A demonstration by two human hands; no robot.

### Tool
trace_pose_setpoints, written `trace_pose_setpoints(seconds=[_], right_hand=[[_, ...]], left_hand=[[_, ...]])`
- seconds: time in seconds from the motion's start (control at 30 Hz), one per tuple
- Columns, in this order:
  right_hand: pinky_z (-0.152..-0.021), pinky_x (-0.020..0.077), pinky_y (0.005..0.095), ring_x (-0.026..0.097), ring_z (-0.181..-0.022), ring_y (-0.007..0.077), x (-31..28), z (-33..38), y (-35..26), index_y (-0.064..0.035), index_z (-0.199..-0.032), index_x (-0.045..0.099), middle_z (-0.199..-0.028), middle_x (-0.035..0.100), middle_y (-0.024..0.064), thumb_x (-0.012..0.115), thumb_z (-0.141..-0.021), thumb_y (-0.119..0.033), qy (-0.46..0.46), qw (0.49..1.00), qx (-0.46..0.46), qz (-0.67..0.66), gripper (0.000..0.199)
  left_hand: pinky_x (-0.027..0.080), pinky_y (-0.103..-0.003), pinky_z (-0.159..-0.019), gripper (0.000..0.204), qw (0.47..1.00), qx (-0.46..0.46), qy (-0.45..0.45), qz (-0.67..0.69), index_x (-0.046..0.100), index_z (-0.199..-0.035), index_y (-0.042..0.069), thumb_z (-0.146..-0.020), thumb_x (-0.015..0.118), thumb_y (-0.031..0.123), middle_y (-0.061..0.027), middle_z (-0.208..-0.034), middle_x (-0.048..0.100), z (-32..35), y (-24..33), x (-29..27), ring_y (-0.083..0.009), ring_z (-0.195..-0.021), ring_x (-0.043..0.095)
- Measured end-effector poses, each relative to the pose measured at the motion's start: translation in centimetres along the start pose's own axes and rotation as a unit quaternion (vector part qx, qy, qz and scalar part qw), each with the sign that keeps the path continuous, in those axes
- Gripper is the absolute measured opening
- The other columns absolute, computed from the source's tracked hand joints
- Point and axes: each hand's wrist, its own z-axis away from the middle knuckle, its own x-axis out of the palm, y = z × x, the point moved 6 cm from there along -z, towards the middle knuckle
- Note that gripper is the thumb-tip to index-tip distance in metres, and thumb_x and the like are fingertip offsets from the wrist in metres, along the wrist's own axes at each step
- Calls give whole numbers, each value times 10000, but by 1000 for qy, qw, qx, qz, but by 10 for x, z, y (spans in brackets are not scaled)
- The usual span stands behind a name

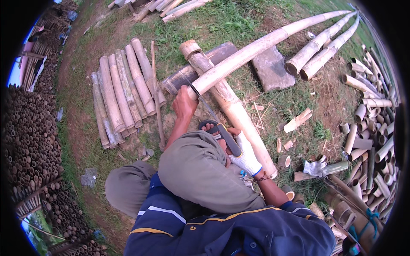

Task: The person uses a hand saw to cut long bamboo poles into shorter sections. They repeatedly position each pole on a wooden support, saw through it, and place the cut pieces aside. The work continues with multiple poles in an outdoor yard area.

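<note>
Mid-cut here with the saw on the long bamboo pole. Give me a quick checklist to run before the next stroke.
1. Left hand steadying the long bamboo pole beside the cut: ok.
2. Right hand, gloved, closed on the saw handle: ok.
3. Blade seated in the pole: cannot tell, the contact point is too small to see.
4. Pole resting across the bamboo support: ok.
5. Left fingers clear of the blade: not ok, bare hand sits right beside it.

left hand (184, 103) steadying bamboo pole (256, 46), gloved right hand (244, 156) gripping saw (215, 123)
</note>
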Motion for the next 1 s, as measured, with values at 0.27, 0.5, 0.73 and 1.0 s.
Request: trace_pose_setpoints(seconds=[0.27, 0.5, 0.73, 1.0], right_hand=[[-955, 604, 414, 749, -1130, 328, 12, -47, -32, -99, -1459, 579, -1263, 697, 184, 792, -875, -104, -7, 1000, -18, 0, 622], [-951, 587, 402, 745, -1091, 328, -24, 62, -6, -77, -1474, 552, -1243, 704, 179, 784, -868, -63, -6, 1000, -4, 26, 649], [-919, 600, 385, 777, -1090, 303, 25, -60, -11, -79, -1471, 572, -1198, 762, 186, 842, -947, -235, 5, 996, -81, 48, 610], [-1002, 587, 388, 733, -1200, 316, 12, -28, 41, -70, -1534, 543, -1305, 719, 184, 781, -869, -71, 21, 997, -70, 28, 707]], left_hand=[[572, -602, -893, 564, 999, -29, -26, -23, 598, -1212, 89, -782, 923, 257, -219, -1174, 746, -2, -9, -15, -495, -1088, 729], [576, -584, -897, 604, 1000, -27, -5, -6, 650, -1274, 101, -790, 931, 329, -227, -1195, 776, 2, -6, -8, -479, -1100, 740], [573, -566, -918, 663, 999, -9, 9, 44, 611, -1310, 105, -738, 927, 219, -203, -1190, 749, 13, -24, -9, -473, -1094, 728], [554, -361, -578, 853, 845, -339, 50, 410, 537, -1399, 12, -737, 1013, 261, -108, -1033, 725, 8, -140, 49, -194, -757, 697]])
